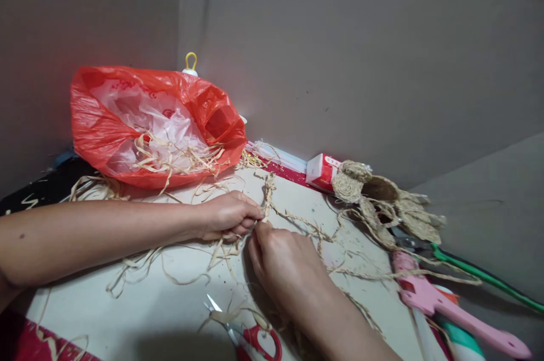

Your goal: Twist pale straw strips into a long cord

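Observation:
My left hand (232, 216) is closed, its fingertips pinching dry raffia strands at the near end of a braided raffia cord (268, 188). Close against it, my right hand (285, 262) is also closed, thumb and finger pressed together at the same spot; what lies inside its grip is mostly hidden. Loose strands (221, 250) trail below my left hand. A long twisted raffia rope (306, 224) runs right across the white board (170, 293). Partly open scissors (261, 341) with red handles lie below my hands, with a strand across them.
A red plastic bag (91, 134) with raffia inside stands at the back left. On the right are a red and white box (323, 171), woven raffia pieces (365, 191), a pink-handled tool (459, 315) and green-handled pliers (480, 275). Grey walls (361, 55) rise behind.

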`<state>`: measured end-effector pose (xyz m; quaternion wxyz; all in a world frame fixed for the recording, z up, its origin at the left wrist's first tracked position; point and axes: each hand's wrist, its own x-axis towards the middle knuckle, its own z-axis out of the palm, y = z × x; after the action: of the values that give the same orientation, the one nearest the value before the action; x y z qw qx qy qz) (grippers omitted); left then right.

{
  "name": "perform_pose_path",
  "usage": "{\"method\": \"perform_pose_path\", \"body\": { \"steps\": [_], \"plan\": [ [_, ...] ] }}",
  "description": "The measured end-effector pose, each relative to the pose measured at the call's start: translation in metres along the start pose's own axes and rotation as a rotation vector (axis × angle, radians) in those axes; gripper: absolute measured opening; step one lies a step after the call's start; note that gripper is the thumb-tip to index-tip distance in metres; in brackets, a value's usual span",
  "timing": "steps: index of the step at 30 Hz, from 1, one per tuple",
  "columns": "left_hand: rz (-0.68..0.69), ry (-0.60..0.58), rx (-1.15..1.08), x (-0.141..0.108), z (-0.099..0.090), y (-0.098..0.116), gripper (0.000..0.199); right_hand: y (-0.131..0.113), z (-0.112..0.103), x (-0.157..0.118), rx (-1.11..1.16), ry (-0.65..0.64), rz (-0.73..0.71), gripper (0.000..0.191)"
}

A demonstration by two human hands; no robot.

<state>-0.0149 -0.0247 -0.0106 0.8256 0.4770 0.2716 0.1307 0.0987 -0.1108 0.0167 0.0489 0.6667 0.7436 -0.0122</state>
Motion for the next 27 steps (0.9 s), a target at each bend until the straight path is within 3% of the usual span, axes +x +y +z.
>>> {"method": "perform_pose_path", "body": {
  "steps": [6, 9, 11, 13, 15, 16, 17, 20, 23, 27],
  "plan": [
    [0.02, 0.053, 0.144, -0.003, 0.001, -0.003, 0.022, -0.014, -0.003, -0.011, 0.0, -0.072, -0.14, 0.022],
    [0.019, 0.047, 0.134, -0.003, -0.001, -0.003, 0.024, -0.019, -0.018, -0.028, 0.263, -0.187, -0.349, 0.011],
    [0.013, 0.037, 0.13, -0.002, -0.002, -0.003, 0.022, -0.013, -0.029, -0.034, 0.516, -0.254, -0.435, 0.023],
    [0.023, 0.027, 0.121, -0.002, -0.003, -0.002, 0.021, 0.001, -0.037, -0.031, 0.714, -0.11, -0.304, 0.035],
    [0.036, 0.008, 0.111, -0.001, -0.004, -0.001, 0.021, 0.021, -0.036, -0.016, 0.834, 0.208, -0.035, 0.043],
    [0.04, -0.002, 0.106, -0.001, -0.004, -0.001, 0.022, 0.031, -0.032, -0.007, 0.842, 0.306, 0.1, 0.044],
    [0.042, -0.008, 0.104, -0.001, -0.004, -0.001, 0.022, 0.04, -0.027, 0.002, 0.851, 0.319, 0.173, 0.044],
    [0.062, -0.01, 0.106, -0.002, -0.002, 0.0, 0.023, 0.051, -0.008, 0.023, 0.998, 0.116, 0.17, 0.047],
    [0.124, -0.016, 0.131, -0.003, 0.0, 0.001, 0.024, 0.042, 0.005, 0.027, 1.246, -0.102, 0.145, 0.048],
    [0.149, -0.014, 0.201, -0.005, 0.003, 0.002, 0.022, 0.034, 0.01, 0.026, 1.365, -0.139, 0.198, 0.048]
  ]
}}
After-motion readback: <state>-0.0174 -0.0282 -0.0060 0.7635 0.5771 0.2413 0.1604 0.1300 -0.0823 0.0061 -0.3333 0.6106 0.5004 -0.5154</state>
